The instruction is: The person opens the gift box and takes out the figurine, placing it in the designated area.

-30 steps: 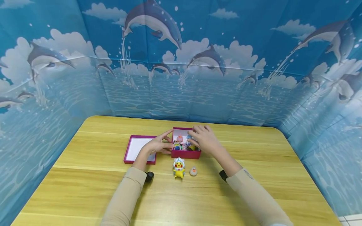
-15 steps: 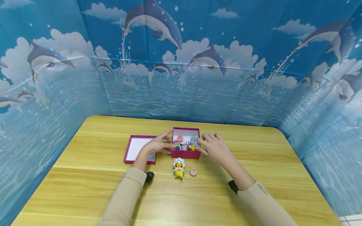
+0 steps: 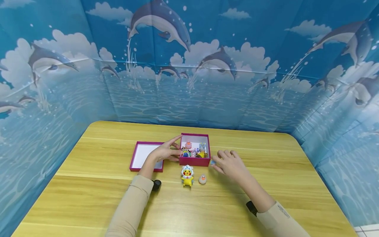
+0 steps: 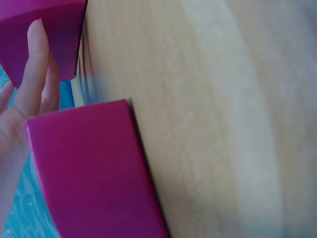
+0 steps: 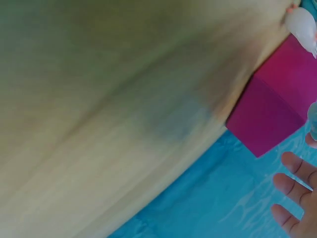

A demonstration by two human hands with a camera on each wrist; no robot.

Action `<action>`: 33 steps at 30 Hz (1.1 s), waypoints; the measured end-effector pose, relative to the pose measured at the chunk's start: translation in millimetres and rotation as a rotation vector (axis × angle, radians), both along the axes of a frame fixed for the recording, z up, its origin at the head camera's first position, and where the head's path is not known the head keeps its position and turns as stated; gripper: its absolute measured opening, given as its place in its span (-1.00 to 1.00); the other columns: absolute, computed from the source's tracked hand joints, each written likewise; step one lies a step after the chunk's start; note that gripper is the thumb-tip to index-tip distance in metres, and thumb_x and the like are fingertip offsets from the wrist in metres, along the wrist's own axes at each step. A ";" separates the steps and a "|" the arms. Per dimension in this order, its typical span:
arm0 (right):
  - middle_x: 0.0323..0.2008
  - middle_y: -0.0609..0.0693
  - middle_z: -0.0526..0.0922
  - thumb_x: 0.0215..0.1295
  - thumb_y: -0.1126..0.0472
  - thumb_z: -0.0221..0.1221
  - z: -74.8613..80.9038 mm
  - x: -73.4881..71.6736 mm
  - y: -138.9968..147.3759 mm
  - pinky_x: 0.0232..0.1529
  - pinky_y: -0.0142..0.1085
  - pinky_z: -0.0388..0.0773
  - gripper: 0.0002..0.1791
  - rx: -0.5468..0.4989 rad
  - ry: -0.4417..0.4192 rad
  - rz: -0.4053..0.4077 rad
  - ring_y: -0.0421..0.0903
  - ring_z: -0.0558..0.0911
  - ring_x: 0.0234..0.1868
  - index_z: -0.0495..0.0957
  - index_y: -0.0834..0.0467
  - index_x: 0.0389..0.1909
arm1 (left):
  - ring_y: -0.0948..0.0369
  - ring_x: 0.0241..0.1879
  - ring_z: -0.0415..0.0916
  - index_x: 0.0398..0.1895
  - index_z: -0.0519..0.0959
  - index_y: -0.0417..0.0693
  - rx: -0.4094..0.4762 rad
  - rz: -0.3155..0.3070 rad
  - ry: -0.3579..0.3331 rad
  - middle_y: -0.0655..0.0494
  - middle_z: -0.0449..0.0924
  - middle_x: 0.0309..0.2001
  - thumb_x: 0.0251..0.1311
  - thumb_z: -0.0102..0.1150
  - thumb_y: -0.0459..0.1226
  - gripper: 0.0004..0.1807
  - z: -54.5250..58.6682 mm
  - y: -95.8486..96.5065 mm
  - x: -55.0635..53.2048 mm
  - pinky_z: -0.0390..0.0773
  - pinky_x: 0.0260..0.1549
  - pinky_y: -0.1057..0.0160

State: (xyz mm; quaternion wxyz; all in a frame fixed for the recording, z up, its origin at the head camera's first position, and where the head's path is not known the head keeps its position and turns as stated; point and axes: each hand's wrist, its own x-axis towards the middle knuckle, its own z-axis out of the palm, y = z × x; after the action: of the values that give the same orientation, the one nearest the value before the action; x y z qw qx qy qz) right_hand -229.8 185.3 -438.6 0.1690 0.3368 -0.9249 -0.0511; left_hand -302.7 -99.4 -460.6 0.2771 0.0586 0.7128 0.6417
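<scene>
My right hand [image 3: 232, 164] is just right of the magenta box [image 3: 193, 162], pinching a small light-blue toy [image 3: 213, 162] between thumb and index finger; its other fingers are spread in the right wrist view. Most of that toy [image 5: 312, 119] is cut off by the frame edge there. My left hand [image 3: 164, 152] rests its outstretched fingers against the box's left wall. Inside the box sit a pink duck [image 3: 188, 145], a grey-blue figure [image 3: 202, 146], a yellow figure [image 3: 202, 154] and several smaller toys along the front.
The magenta lid [image 3: 143, 154] lies white inside up at the left, partly under my left wrist. In front of the box are a yellow Pikachu figure [image 3: 187, 180] in a white hood and a small grey duck [image 3: 202, 179]. A dolphin-print curtain [image 3: 189, 98] stands behind the table.
My right hand has come out of the box and moved right and toward me, with the light-blue toy in its fingers. The left hand and box have stayed put.
</scene>
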 end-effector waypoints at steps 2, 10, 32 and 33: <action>-0.27 0.00 0.42 0.22 -0.07 0.13 -3.4 3.2 1.7 -0.08 -0.05 0.42 -0.76 0.008 -0.019 -0.004 0.01 0.46 -0.20 0.45 -0.04 -0.19 | 0.15 -0.29 0.52 0.40 0.03 0.34 -0.001 0.004 -0.004 -0.08 0.21 -0.01 0.16 0.12 -0.42 -0.18 0.1 0.1 -0.2 0.59 -0.19 0.06; -0.11 0.06 0.49 0.27 -0.11 0.05 -13.4 18.4 4.9 0.01 0.01 0.39 -0.67 0.023 -0.128 -0.052 0.05 0.47 -0.06 0.50 -0.03 -0.06 | 0.14 -0.28 0.52 0.41 0.01 0.30 0.004 -0.007 -0.002 -0.11 0.20 0.00 0.16 0.13 -0.42 -0.17 4.1 0.7 1.7 0.58 -0.16 0.05; -0.29 0.01 0.42 0.27 -0.12 0.03 -23.3 33.3 4.5 -0.07 0.01 0.42 -0.71 0.068 -0.246 -0.090 -0.02 0.42 -0.24 0.46 -0.01 -0.18 | 0.14 -0.27 0.52 0.40 0.03 0.33 0.003 0.006 -0.008 -0.08 0.21 -0.01 0.16 0.13 -0.43 -0.18 0.7 0.2 0.4 0.59 -0.18 0.06; -0.28 0.01 0.43 0.27 -0.12 0.03 -23.7 33.3 4.4 -0.08 0.00 0.42 -0.70 0.071 -0.248 -0.090 -0.02 0.42 -0.24 0.47 -0.01 -0.17 | 0.14 -0.27 0.52 0.40 0.02 0.34 0.004 0.003 -0.007 -0.09 0.21 -0.01 0.16 0.13 -0.42 -0.17 0.9 0.2 0.5 0.59 -0.18 0.06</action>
State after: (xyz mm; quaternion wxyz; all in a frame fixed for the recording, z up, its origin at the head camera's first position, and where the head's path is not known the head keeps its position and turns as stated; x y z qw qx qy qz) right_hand -196.6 189.7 -462.3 0.0389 0.3047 -0.9504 -0.0492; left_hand -302.2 -99.1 -459.7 0.2785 0.0558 0.7107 0.6436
